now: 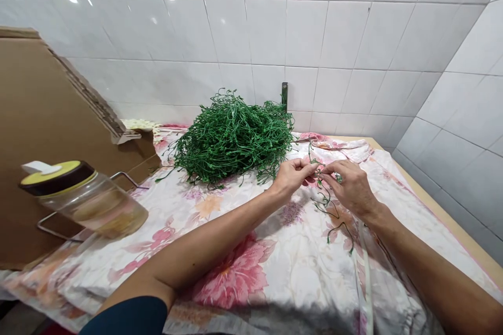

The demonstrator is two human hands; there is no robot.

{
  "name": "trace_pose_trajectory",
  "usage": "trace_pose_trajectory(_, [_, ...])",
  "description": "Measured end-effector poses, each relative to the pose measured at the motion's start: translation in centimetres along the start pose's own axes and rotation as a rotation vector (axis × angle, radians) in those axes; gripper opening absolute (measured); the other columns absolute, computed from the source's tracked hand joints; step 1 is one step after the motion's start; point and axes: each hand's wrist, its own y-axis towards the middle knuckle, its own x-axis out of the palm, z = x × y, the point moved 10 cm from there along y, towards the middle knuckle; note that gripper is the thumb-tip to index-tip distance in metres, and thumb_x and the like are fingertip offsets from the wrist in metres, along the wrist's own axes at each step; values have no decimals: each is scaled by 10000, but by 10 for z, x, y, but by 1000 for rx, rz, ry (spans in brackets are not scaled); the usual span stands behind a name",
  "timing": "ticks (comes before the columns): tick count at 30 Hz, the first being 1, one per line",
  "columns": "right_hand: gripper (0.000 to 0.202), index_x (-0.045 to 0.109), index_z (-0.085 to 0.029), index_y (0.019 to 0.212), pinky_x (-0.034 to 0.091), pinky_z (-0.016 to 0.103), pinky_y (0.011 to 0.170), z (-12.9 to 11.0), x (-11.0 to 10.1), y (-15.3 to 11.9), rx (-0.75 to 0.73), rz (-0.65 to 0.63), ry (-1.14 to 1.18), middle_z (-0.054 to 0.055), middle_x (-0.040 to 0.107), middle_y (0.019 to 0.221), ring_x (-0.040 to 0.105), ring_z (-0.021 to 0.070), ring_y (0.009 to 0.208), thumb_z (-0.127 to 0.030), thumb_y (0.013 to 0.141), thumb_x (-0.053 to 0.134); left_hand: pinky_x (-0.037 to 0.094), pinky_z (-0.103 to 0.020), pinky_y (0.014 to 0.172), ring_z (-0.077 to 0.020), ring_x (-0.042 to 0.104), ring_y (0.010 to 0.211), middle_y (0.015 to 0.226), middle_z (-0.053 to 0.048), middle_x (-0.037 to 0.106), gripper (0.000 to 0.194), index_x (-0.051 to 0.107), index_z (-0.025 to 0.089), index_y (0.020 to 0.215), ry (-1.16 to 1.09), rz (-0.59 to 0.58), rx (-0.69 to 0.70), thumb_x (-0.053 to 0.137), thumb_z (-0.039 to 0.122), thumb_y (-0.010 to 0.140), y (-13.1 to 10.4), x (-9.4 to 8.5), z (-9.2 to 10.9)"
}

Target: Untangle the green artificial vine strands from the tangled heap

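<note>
Both hands meet above the floral cloth (243, 277), fingertips nearly touching. My left hand (293, 178) is closed in a pinch on a thin green artificial stem (324, 200). Close on its right, my right hand (349, 186) pinches the same stem or one joined to it; the exact grip is hidden by the fingers. Curly green strands with small bud-like tips dangle below the hands, and one short piece sticks up above them. Behind and to the left of the hands sits a big tangled heap of green artificial stems (236, 138).
At the left, a clear bottle (110, 204) with a yellow and dark lid holds brownish liquid and leans over a metal wire frame (126, 178). A cardboard box (47, 131) stands behind it. White tiled walls (306, 31) close off the back and right. A pale strap (365, 282) lies near the front.
</note>
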Motion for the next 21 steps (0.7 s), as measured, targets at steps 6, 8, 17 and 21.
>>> trace_pose_trajectory(6, [70,740,-232,945,541,403,823,10,-1,-3,99,22,71,59,768,910,704,252,888,-221,910,681,446,-229,556,-128,650,605,718,-51,703,422,568,146,742,17,-93,90,828,478,729,-1,10,9])
trace_pose_trajectory(8, [62,744,-236,930,549,405,836,11,-2,-3,132,26,114,57,771,912,710,248,890,-228,901,691,456,-235,570,-120,630,583,673,-31,669,417,560,146,740,-9,-114,68,835,458,719,0,12,6])
trace_pose_trajectory(17, [54,728,-233,856,552,396,796,17,-7,-2,173,3,182,50,757,858,698,237,849,-261,894,702,399,-234,560,-74,483,543,648,5,550,335,555,146,681,-80,-169,-101,791,378,735,-3,20,-11])
trace_pose_trajectory(21, [75,704,-229,835,542,404,818,8,-11,-1,103,45,123,54,738,851,680,238,857,-207,898,669,351,-236,529,-73,442,533,644,14,516,395,561,152,664,-111,-146,-142,817,449,710,-3,22,-17])
